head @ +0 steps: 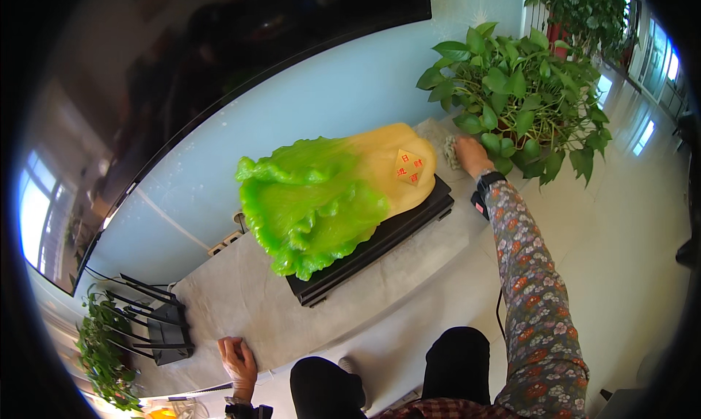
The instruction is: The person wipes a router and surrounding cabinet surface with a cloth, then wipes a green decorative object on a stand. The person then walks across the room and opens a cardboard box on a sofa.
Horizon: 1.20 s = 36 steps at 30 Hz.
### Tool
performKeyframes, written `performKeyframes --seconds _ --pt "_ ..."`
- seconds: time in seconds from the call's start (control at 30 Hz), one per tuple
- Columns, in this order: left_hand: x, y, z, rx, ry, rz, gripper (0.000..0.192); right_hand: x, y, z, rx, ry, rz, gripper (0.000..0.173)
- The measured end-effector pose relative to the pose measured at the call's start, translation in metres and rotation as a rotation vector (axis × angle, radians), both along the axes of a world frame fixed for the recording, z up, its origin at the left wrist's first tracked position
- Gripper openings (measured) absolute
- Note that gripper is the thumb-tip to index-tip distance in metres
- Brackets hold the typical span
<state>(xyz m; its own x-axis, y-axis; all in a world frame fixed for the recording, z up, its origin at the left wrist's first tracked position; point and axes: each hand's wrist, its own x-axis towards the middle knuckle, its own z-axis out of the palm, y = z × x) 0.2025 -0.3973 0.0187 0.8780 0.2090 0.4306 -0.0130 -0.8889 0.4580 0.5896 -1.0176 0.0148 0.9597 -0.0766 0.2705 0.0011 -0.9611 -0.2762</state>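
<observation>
My right hand (472, 155) reaches to the far end of a grey stone-look cabinet top (350, 287), its fingers on a bunched pale cloth (452, 151) beside the potted plant. Near the cabinet's front edge, my left hand (239, 362) rests with curled fingers; whether anything is under them cannot be seen. Between the hands, a large glossy cabbage ornament (328, 194), green-leaved with a cream base, lies on a black stand (372, 249). A diamond-shaped gold sticker with red characters (409, 167) is on its base.
A leafy potted plant (515, 90) spreads over the right end. At the left stand a black router with several antennas (170, 331) and another plant (104, 348). A large television (263, 30) hangs above. A small black object (480, 205) is near my right wrist.
</observation>
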Motion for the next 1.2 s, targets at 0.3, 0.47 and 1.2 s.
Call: performKeyframes --seconds 0.3,0.47,1.2 --pt "-0.004 0.002 -0.001 -0.006 -0.071 -0.016 0.008 -0.123 0.008 -0.011 0.006 -0.112 -0.032 0.029" --pt "-0.005 0.004 -0.002 -0.02 -0.062 0.001 0.009 -0.179 0.046 -0.021 0.02 -0.111 0.087 0.028" --pt "-0.007 0.012 -0.015 -0.008 -0.176 0.025 0.007 -0.315 0.331 -0.014 -0.067 -0.157 0.542 0.041"
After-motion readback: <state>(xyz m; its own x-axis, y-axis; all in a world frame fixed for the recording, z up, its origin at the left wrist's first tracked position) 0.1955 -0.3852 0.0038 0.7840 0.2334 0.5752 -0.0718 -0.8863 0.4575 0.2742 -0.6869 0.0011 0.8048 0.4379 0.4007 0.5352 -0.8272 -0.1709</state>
